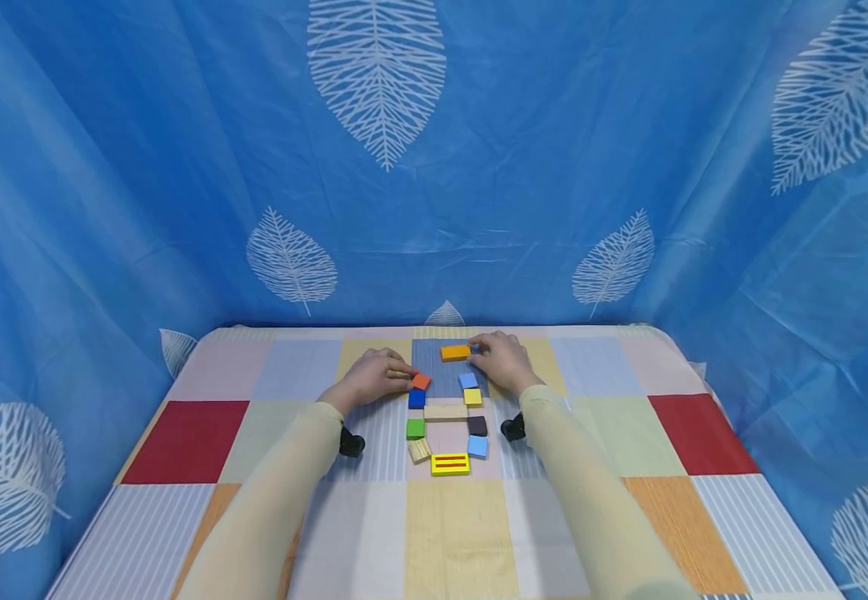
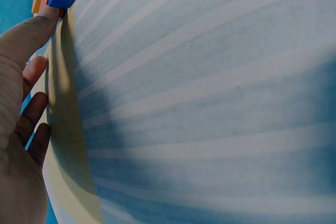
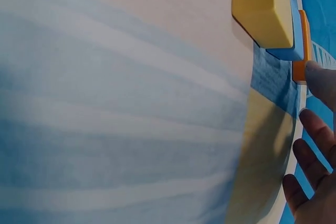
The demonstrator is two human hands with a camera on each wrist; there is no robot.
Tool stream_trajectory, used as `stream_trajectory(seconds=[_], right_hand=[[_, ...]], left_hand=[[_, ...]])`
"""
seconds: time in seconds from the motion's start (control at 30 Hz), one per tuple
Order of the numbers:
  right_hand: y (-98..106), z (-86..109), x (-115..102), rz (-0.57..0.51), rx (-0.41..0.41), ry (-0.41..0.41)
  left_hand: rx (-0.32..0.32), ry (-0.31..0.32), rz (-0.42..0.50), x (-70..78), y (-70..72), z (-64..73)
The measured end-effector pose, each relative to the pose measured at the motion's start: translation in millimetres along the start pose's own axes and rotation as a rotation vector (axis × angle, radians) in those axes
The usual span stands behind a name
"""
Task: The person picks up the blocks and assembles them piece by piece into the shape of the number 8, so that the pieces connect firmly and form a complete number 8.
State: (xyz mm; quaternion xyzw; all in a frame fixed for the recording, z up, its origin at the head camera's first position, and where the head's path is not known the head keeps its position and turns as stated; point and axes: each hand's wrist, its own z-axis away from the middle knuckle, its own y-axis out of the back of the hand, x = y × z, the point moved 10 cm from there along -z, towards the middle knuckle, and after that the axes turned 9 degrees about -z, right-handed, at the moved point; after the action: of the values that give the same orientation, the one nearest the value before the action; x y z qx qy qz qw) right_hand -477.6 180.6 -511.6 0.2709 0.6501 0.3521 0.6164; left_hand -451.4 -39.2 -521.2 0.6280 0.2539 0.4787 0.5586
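Several small blocks form a ring-like outline on the patchwork cloth. At the outline's upper left, my left hand (image 1: 374, 377) pinches a red-orange block (image 1: 421, 381) between thumb and index finger, just above a dark blue block (image 1: 416, 399). My right hand (image 1: 504, 362) holds the right end of an orange block (image 1: 455, 352) at the top, its thumb (image 3: 319, 80) against that end. Below this hand sit a light blue block (image 1: 467, 381) and a yellow block (image 1: 473, 397). The other fingers of both hands are spread loosely; the right index finger is hidden in the right wrist view.
A long pale wooden block (image 1: 446, 413) crosses the middle. Lower down lie a green block (image 1: 415, 429), a dark block (image 1: 476, 426), a striped wooden block (image 1: 420, 451), another light blue block (image 1: 477, 447) and a yellow-red block (image 1: 451, 464). Blue curtains (image 1: 434, 208) enclose the table.
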Motion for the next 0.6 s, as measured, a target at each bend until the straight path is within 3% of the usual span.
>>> stream_trajectory(seconds=[0.27, 0.6], right_hand=[[-1.8, -1.7, -1.8, 0.021, -0.012, -0.034], [-0.8, -5.6, -2.0, 0.01, -0.027, -0.054]], left_hand=[[-0.008, 0.023, 0.01, -2.4, 0.3, 0.7], [0.005, -0.004, -0.005, 0.1, 2.6, 0.4]])
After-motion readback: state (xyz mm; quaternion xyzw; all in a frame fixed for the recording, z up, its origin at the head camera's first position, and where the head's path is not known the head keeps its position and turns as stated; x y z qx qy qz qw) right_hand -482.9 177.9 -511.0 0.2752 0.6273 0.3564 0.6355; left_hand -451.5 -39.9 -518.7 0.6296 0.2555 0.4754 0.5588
